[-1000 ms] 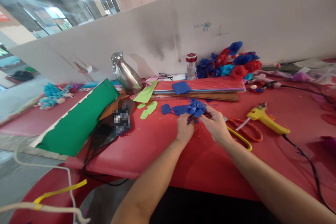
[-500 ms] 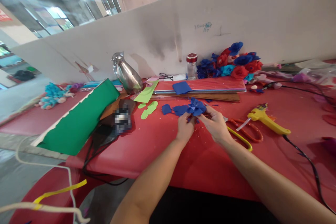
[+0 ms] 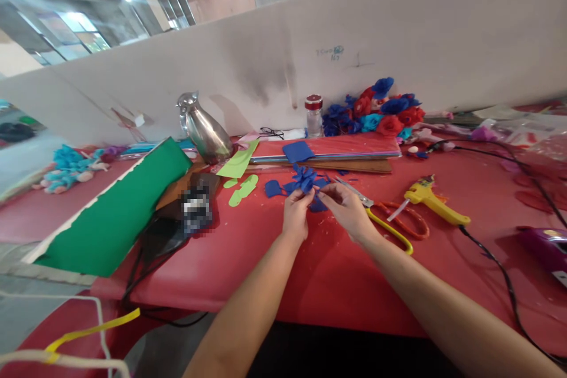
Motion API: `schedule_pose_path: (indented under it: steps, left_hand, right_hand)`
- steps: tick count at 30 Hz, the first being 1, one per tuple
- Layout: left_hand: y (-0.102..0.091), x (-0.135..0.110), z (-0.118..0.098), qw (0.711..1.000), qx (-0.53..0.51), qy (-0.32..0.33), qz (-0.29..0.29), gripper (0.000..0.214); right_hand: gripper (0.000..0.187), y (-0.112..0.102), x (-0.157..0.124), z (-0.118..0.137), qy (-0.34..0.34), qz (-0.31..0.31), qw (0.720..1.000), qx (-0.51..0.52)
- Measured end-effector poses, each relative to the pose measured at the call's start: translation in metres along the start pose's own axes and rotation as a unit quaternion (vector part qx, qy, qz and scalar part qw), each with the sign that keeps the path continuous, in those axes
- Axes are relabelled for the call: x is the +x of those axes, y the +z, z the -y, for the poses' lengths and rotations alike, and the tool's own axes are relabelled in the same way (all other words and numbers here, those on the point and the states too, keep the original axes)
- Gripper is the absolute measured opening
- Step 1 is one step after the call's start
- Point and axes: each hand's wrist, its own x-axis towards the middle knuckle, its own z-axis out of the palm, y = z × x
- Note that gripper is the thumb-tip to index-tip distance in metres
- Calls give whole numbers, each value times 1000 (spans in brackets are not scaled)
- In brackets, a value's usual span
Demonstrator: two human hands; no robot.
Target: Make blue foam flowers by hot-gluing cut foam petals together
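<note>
A blue paper flower (image 3: pixel 303 177) with pointed petals is pinched in the fingers of my left hand (image 3: pixel 297 209), just above the table. My right hand (image 3: pixel 348 208) is closed at the flower's lower right side, thumb and forefinger together on its base; the exact bit they grip is partly hidden. Blue paper pieces (image 3: pixel 273 189) lie behind and under the hands. Right of my right hand lie scissors (image 3: pixel 390 229) with a yellow and an orange-red handle, their blades partly behind the hand.
A yellow glue gun (image 3: pixel 436 201) with a black cord lies at right. Green paper pieces (image 3: pixel 243 190), a blue paper square (image 3: pixel 297 152) and stacked sheets (image 3: pixel 354 146) lie ahead. Farther back stand a metal jug (image 3: pixel 206 133), a lidded jar (image 3: pixel 314 118) and a flower pile (image 3: pixel 390 112).
The flower has tilted and moved left with my left hand. My right hand has slid from the petals' right side down to the base. The view has turned a little right.
</note>
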Motion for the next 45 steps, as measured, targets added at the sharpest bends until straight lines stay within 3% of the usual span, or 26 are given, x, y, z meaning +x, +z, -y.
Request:
schedule_pose_path:
  steps: [6,13,16,18,20,22,29,36,45]
  left_hand:
    - [0,-2,-3,1000,-3,-9,2,20]
    - [2,-2,-3,999,19,-11,39,24]
    - [3,-7,-4,992,97,77,-1,20]
    - [3,-14,-6,967,187,175,-13,16]
    - [4,-21,-8,932,264,249,18,15]
    - [5,-26,-9,913,297,276,42,16]
    - [2,-17,-6,921,291,258,-8,20]
    - [1,-17,-6,927,276,255,-1,19]
    - [-1,-17,-6,927,259,270,-36,20]
  right_hand:
    - [26,-2,0,-5,28,46,998,-18]
    - [24,-3,-2,0,-2,11,998,-55]
    - [23,-4,-1,0,-5,-9,998,-63]
    - [22,-6,0,-1,-7,-16,998,-66]
    - [20,-7,1,-3,-13,-16,997,-69]
    - [18,-8,1,-4,-24,-10,997,-74]
    - [21,-7,-1,-4,-45,-16,993,-105]
    - [20,-4,-3,0,-44,-32,995,-88]
    - [19,0,-6,4,-52,-38,994,-84]
